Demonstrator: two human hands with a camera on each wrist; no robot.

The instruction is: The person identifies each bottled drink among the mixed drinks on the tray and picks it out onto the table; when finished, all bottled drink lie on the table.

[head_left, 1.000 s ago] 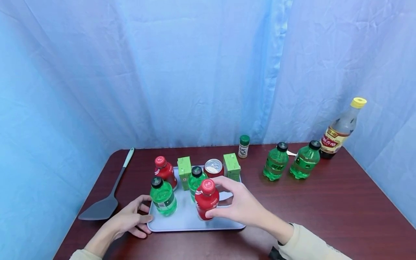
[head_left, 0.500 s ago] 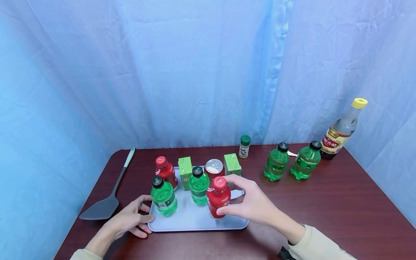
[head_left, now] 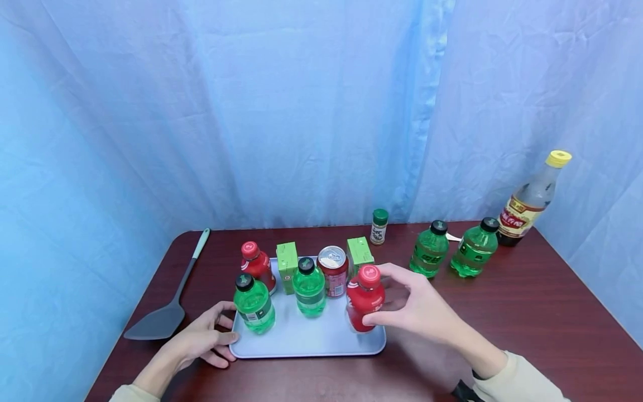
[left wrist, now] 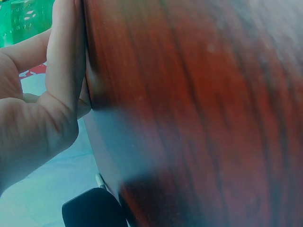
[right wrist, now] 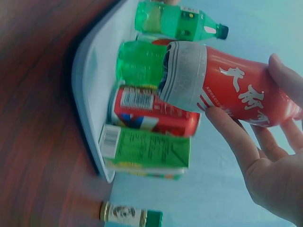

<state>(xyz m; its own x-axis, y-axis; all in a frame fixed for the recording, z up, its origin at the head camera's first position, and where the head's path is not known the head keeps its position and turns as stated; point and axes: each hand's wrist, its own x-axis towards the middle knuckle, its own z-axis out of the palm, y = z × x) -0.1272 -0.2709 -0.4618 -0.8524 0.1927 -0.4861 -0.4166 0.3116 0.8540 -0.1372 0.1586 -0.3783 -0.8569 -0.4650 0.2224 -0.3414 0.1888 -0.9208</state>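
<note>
Since a second ago, the red bottle [head_left: 363, 301] has travelled rightward over the tray [head_left: 306, 340], from near its middle to its right end, in my right hand [head_left: 427, 310]. I grip it between thumb and fingers round its sides; from the right wrist its base shows raised clear of the tray. My left hand [head_left: 203, 338] rests at the tray's left edge, thumb touching the rim and fingers loosely spread. Just beside it, a front green bottle [head_left: 255, 310] stands upright on the tray, and to its right a middle green bottle [head_left: 310, 293]. Behind these I see another red bottle [head_left: 258, 268], a left carton [head_left: 288, 268], a red can [head_left: 334, 273] and a right carton [head_left: 359, 254]. Left of the tray, a grey spatula [head_left: 161, 321] lies on the dark table [head_left: 512, 318]. Farther back, two green bottles [head_left: 429, 254] stand well apart from the tray, then a green-capped shaker [head_left: 379, 228] and a yellow-capped bottle [head_left: 524, 206], before the blue curtain [head_left: 321, 111].
</note>
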